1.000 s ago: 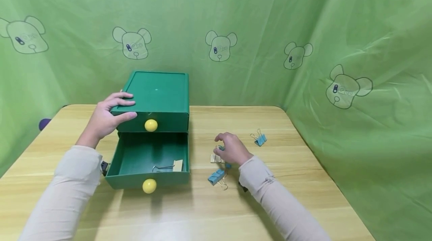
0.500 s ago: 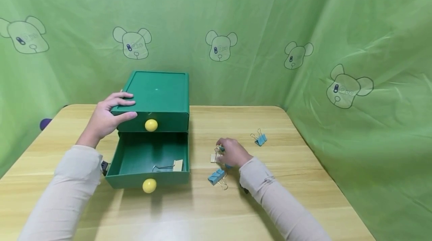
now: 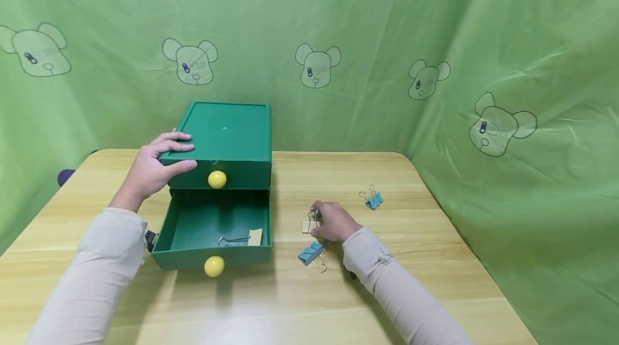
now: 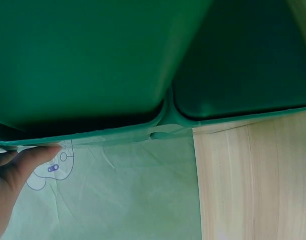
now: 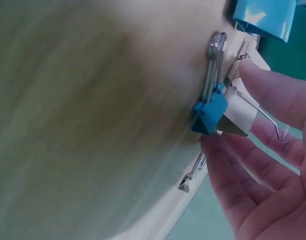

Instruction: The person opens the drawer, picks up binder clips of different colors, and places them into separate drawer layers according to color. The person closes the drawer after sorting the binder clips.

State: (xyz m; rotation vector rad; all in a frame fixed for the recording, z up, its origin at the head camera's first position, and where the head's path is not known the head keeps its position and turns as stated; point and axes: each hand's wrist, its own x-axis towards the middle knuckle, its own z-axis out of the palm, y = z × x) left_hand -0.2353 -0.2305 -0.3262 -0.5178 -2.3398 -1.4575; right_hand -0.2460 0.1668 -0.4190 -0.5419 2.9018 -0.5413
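In the head view my left hand (image 3: 146, 171) rests on the left front edge of the green drawer unit (image 3: 227, 127), with the thumb along the front. My right hand (image 3: 333, 221) reaches down to the table, fingers bent around a white binder clip (image 3: 308, 227). The right wrist view shows a small blue binder clip (image 5: 210, 112) beside the white one, between thumb and forefinger. Thumb and forefinger are apart; whether they pinch either clip is unclear. Nearer to me lies another blue binder clip (image 3: 310, 252). Inside the pulled-out lower drawer (image 3: 166, 227) is a cream binder clip (image 3: 255, 237).
A further blue binder clip (image 3: 374, 201) lies right of my right hand, farther back. The upper drawer, with its yellow knob (image 3: 217, 179), is pushed in. Green printed curtains (image 3: 362, 38) stand behind and to the right of the wooden table (image 3: 300, 313).
My right hand has lowered slightly, its fingers drawing closer around the clips. The left hand, the drawers and the other clips have stayed where they were.
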